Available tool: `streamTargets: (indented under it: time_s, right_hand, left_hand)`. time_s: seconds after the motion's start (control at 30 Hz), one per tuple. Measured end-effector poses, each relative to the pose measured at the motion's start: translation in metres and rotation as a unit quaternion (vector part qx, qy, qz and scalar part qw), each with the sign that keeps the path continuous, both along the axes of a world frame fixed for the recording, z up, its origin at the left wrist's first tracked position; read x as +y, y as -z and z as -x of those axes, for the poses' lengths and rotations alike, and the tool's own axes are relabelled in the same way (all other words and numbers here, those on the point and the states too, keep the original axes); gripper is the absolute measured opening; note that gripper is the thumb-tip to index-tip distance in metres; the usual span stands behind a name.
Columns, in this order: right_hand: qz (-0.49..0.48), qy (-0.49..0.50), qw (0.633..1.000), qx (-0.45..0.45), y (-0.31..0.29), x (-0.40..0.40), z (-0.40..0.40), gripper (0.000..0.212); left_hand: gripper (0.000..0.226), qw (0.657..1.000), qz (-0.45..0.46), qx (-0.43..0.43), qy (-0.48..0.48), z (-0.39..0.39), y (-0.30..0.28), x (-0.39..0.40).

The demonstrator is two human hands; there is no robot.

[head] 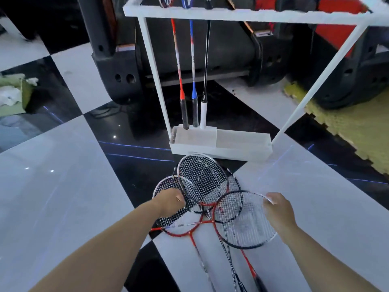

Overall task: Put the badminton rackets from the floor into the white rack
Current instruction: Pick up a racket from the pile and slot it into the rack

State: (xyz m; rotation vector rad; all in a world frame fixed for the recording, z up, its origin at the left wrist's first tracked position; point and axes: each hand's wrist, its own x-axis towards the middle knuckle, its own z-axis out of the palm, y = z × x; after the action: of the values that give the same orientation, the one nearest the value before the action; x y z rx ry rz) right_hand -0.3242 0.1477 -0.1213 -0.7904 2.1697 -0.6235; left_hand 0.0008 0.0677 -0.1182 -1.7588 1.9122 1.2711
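Note:
Several badminton rackets lie in an overlapping pile (210, 199) on the checkered floor, heads toward the white rack (219, 144), handles toward me. My left hand (171, 202) is closed on the rim of the top racket (202, 180), whose head tilts up. My right hand (275, 209) pinches the far rim of a dark-framed racket (246, 224) at the pile's right. In the rack, three rackets hang handle-down in its left end: one with a red shaft (179, 66), one blue (193, 66), one black with a white grip (205, 102).
Black gym machines (117, 66) stand right behind the rack. A yellow foam mat (347, 127) lies on the floor at the right. A green box with white cloths (12, 95) sits at the left. The rack's base tray extends to the right of the hung rackets.

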Motion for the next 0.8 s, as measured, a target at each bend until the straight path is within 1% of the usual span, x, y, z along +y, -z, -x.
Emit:
streamTargets:
  time_s: [0.03, 0.1, 0.13, 0.2, 0.27, 0.3, 0.33, 0.4, 0.5, 0.53, 0.57, 0.63, 0.73, 0.8]
  right_hand:
    - [-0.024, 0.012, 0.999, 0.031, 0.012, 0.006, 0.008, 0.032]
    - [-0.072, 0.046, 0.994, 0.069, 0.033, 0.016, 0.02, 0.048]
    - [-0.091, 0.069, 0.991, 0.063, 0.042, 0.019, 0.024, 0.058]
    - [-0.113, 0.105, 0.988, 0.019, 0.056, 0.021, 0.027, 0.071]
    - [-0.137, 0.111, 0.984, -0.024, 0.069, 0.021, 0.03, 0.074]
    - [-0.144, 0.107, 0.983, -0.044, 0.076, 0.02, 0.031, 0.07]
    - [-0.144, 0.101, 0.982, -0.061, 0.08, 0.02, 0.032, 0.062]
    - [-0.127, 0.104, 0.984, -0.067, 0.088, 0.02, 0.036, 0.035]
    - [-0.098, 0.135, 0.984, -0.059, 0.093, 0.02, 0.042, 0.02]
    - [-0.091, 0.147, 0.983, -0.066, 0.093, 0.019, 0.043, 0.023]
    - [-0.078, 0.169, 0.978, -0.096, 0.092, 0.017, 0.042, 0.025]
    - [-0.038, 0.219, 0.961, -0.164, 0.086, 0.015, 0.039, 0.022]
    - [0.043, 0.213, 0.955, -0.202, 0.067, 0.007, 0.033, 0.023]
    - [0.098, 0.197, 0.954, -0.203, 0.048, 0.0, 0.027, 0.022]
  left_hand:
    - [0.025, 1.0, -0.019, -0.006, 0.006, 0.002, 0.017, 0.006]
    - [0.027, 0.999, -0.044, -0.023, 0.014, 0.005, 0.045, 0.017]
    - [0.031, 0.998, -0.053, -0.033, 0.017, 0.007, 0.057, 0.022]
    - [0.039, 0.996, -0.068, -0.05, 0.02, 0.01, 0.077, 0.029]
    - [0.043, 0.995, -0.082, -0.058, 0.014, 0.016, 0.092, 0.034]
    - [0.045, 0.994, -0.086, -0.063, 0.017, 0.018, 0.098, 0.035]
    - [0.046, 0.993, -0.088, -0.068, 0.027, 0.021, 0.103, 0.036]
    - [0.048, 0.992, -0.083, -0.08, 0.055, 0.027, 0.11, 0.037]
    - [0.046, 0.986, -0.08, -0.106, 0.103, 0.034, 0.112, 0.037]
    - [0.044, 0.983, -0.081, -0.114, 0.122, 0.035, 0.112, 0.038]
    - [0.042, 0.981, -0.082, -0.118, 0.131, 0.036, 0.112, 0.039]
    - [0.043, 0.986, -0.083, -0.099, 0.109, 0.036, 0.11, 0.039]
    - [0.052, 0.994, -0.106, 0.006, 0.024, 0.032, 0.101, 0.036]
    - [0.053, 0.992, -0.111, 0.054, -0.002, 0.026, 0.088, 0.03]
